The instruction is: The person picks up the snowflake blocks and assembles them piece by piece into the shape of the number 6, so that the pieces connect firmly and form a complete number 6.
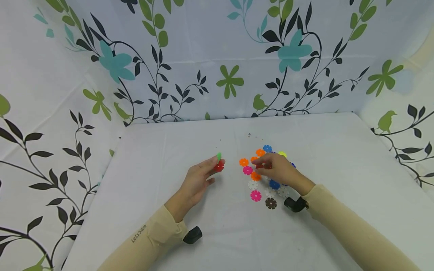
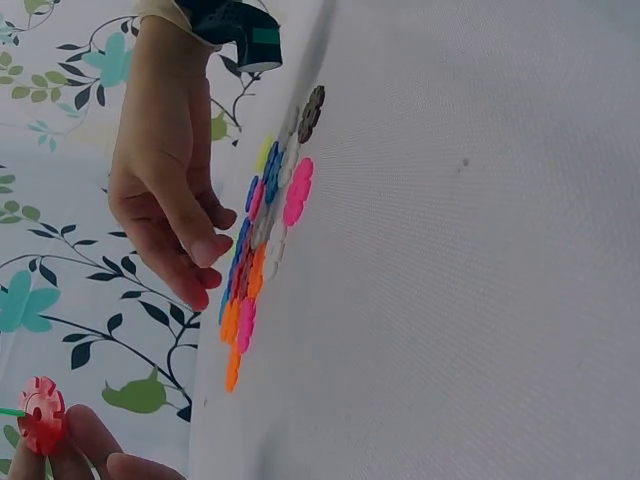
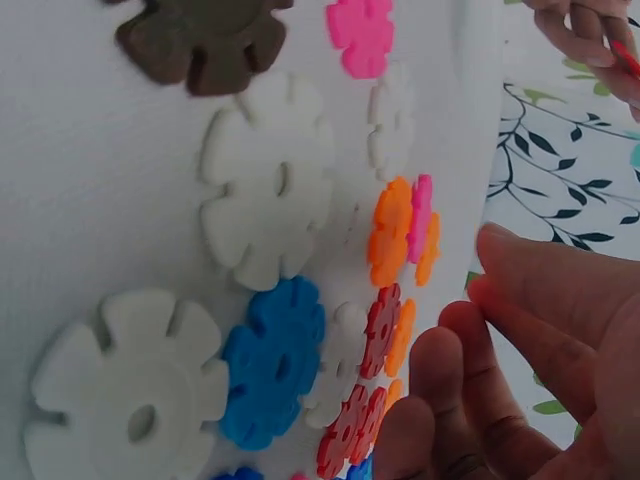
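My left hand (image 1: 196, 182) pinches a red notched plastic disc (image 1: 219, 166) that has a green disc (image 1: 219, 155) standing across it. In the left wrist view the red disc (image 2: 42, 415) faces the camera and the green one shows only its thin edge. Just above a loose group of similar discs is my right hand (image 1: 279, 168), its fingers loosely bent and nothing visible between them. Around its fingertips lie orange discs (image 1: 243, 162), a pink disc (image 1: 248, 170) and red discs (image 3: 381, 330). The hand hides part of the group in the head view.
Nearer the front of the group lie a brown disc (image 1: 271, 203), a pink disc (image 1: 255, 195) and several white discs (image 3: 270, 185). A blue disc (image 1: 267, 148) lies at the back. The white table (image 1: 210, 237) meets a leaf-patterned cloth (image 1: 190, 56) behind.
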Motion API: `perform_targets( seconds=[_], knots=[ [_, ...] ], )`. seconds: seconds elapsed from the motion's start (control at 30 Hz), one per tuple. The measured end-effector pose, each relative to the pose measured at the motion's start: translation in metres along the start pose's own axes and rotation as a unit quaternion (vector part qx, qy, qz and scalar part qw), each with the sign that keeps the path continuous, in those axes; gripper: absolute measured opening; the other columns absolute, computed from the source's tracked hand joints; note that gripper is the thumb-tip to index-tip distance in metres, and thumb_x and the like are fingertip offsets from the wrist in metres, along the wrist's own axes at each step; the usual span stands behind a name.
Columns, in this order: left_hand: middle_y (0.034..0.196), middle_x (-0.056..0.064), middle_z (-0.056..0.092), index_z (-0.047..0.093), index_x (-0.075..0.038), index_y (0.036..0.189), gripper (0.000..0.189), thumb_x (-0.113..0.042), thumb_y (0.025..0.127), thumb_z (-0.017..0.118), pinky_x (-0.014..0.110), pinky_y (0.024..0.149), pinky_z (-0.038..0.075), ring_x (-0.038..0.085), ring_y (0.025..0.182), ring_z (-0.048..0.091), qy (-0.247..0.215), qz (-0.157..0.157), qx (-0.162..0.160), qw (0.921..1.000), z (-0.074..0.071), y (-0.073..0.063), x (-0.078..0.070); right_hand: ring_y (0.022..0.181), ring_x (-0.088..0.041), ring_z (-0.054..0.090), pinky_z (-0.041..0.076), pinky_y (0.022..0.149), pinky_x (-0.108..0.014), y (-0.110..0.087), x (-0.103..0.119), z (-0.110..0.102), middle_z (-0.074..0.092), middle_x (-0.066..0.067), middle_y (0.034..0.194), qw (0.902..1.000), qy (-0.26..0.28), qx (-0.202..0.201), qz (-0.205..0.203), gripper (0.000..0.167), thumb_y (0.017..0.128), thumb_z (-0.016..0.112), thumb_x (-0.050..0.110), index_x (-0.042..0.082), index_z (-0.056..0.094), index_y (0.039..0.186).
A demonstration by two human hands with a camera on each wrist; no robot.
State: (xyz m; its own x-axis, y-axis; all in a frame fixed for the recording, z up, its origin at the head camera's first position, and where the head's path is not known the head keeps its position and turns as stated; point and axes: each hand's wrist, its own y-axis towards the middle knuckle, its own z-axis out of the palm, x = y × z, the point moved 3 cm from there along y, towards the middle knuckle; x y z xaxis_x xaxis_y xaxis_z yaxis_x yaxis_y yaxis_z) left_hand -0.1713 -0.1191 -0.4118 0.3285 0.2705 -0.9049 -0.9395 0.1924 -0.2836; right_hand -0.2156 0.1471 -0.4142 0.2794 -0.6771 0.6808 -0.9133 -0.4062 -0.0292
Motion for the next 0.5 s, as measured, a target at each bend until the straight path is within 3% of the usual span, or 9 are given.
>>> perform_targets(
  seconds=[0.13,0.37,0.5],
  knots=[
    [0.135,0.010,0.064,0.067,-0.010,0.132,0.044,-0.038,0.098,0.067,0.047,0.105,0.034,0.024,0.122,0.056,0.009,0.000,0.001,1.0000,-0.0003,-0.0001,-0.0001,0.088,-0.021,0.056,0.051,0.069,-0.032,-0.0001,-0.0029,0.0034,0.067,-0.002,0.104,0.9988,-0.046,0.015,0.011,0.032,0.088,0.080,0.021,0.010,0.076,0.118],
    [0.131,0.007,0.066,0.068,-0.013,0.132,0.038,-0.033,0.099,0.066,0.036,0.091,0.040,0.022,0.117,0.059,-0.007,0.001,0.005,1.0000,0.0004,-0.0010,-0.0009,0.107,-0.025,0.057,0.053,0.081,-0.037,-0.0032,-0.0014,0.0081,0.062,-0.009,0.121,0.9943,-0.096,0.025,0.038,0.032,0.084,0.083,0.025,0.016,0.078,0.115],
    [0.128,0.005,0.068,0.067,-0.011,0.133,0.040,-0.032,0.099,0.067,0.035,0.090,0.041,0.022,0.116,0.059,-0.014,0.002,0.012,0.9998,0.0011,-0.0006,-0.0003,0.110,-0.027,0.057,0.054,0.083,-0.040,-0.0032,0.0004,0.0086,0.063,-0.009,0.119,0.9933,-0.106,0.025,0.038,0.031,0.084,0.084,0.024,0.015,0.079,0.113]
  ],
)
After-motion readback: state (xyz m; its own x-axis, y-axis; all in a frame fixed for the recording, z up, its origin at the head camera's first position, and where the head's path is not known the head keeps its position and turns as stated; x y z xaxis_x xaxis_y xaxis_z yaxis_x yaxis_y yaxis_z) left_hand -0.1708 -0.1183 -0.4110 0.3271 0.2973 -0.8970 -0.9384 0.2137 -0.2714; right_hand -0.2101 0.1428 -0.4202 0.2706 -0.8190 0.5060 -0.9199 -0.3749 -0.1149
